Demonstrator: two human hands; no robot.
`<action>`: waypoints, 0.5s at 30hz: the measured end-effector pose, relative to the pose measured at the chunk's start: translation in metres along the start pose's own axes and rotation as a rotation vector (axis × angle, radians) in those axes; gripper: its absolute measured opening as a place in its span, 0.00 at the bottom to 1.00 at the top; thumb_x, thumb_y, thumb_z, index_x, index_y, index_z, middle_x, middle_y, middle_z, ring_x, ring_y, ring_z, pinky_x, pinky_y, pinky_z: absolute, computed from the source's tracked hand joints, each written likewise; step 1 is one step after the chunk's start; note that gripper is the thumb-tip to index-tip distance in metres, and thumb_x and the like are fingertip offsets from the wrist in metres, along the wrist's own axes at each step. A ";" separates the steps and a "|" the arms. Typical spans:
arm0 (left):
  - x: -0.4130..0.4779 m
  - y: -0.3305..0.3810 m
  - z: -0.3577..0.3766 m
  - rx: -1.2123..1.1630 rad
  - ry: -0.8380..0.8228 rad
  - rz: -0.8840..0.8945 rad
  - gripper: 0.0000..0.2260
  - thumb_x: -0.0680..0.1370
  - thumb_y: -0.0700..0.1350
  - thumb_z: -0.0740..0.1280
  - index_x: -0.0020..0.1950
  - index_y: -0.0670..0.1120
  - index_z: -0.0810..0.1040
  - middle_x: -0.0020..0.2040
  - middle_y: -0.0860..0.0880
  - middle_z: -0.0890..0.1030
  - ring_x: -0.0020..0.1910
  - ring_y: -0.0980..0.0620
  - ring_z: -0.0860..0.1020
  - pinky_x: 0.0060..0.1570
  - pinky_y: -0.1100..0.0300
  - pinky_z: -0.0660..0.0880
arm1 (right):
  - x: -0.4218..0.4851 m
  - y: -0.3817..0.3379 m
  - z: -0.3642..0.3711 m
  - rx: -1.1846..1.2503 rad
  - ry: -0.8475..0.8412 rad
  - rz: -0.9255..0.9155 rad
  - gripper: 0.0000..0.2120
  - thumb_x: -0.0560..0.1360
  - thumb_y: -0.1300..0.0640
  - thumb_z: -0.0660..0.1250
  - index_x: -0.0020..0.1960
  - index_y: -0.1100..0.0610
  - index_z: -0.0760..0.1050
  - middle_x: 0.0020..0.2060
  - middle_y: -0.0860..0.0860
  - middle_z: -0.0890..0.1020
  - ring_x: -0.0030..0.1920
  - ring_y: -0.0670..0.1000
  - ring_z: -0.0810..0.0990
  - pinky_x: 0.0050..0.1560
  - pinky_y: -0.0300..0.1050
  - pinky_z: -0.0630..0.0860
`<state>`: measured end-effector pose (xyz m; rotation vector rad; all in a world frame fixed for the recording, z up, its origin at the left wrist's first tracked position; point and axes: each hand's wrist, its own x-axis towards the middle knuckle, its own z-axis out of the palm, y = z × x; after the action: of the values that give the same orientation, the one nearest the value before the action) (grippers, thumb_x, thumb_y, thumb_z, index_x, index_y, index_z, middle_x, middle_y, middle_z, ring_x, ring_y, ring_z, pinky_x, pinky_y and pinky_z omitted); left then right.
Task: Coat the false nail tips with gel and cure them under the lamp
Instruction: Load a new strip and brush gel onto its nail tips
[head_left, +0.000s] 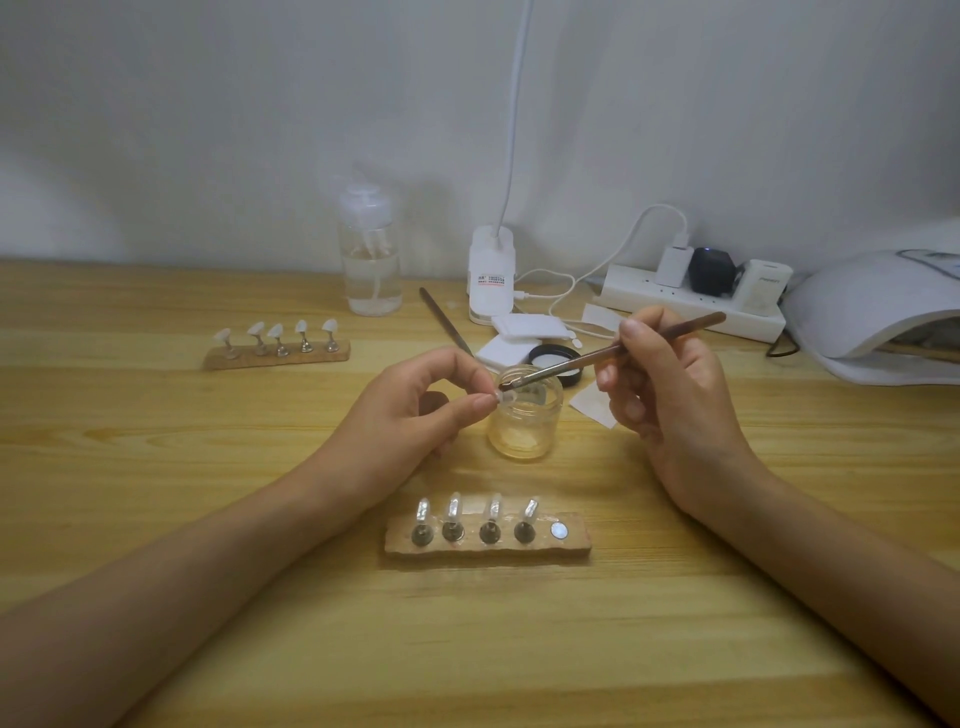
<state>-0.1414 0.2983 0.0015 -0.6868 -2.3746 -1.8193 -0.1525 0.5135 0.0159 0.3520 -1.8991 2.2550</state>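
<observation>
My left hand (415, 405) pinches nail tip (505, 399) over gel jar (525, 418); right hand (670, 384) grip holds brush (613, 352), bristles touching tip.

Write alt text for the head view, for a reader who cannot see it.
A person's left hand pinches a false nail tip by an open glass jar while the right hand holds a brush to it. Nearer the camera, a stand holds four tips; a second stand with five, a pump bottle and a curing lamp sit further back.
</observation>
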 end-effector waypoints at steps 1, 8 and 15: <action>0.000 0.000 0.000 0.001 0.001 -0.001 0.02 0.79 0.41 0.67 0.46 0.45 0.76 0.28 0.65 0.77 0.24 0.63 0.69 0.26 0.76 0.64 | 0.000 0.000 0.001 -0.009 -0.015 -0.002 0.09 0.82 0.57 0.60 0.42 0.54 0.69 0.28 0.49 0.78 0.23 0.44 0.66 0.23 0.34 0.61; 0.000 0.002 0.000 0.007 -0.005 -0.005 0.02 0.78 0.41 0.68 0.46 0.45 0.77 0.29 0.65 0.77 0.25 0.63 0.69 0.26 0.76 0.64 | 0.002 0.001 -0.002 0.001 0.084 0.038 0.11 0.82 0.58 0.59 0.41 0.54 0.69 0.27 0.49 0.77 0.22 0.44 0.64 0.23 0.35 0.59; 0.001 0.002 0.000 -0.014 0.004 -0.019 0.02 0.78 0.42 0.68 0.46 0.45 0.77 0.32 0.64 0.78 0.26 0.63 0.70 0.28 0.74 0.66 | 0.001 0.001 -0.001 -0.035 0.050 0.022 0.10 0.82 0.58 0.61 0.42 0.54 0.70 0.27 0.50 0.77 0.23 0.44 0.65 0.23 0.33 0.60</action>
<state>-0.1415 0.2985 0.0032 -0.6629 -2.3759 -1.8452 -0.1535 0.5143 0.0151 0.2678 -1.9238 2.2198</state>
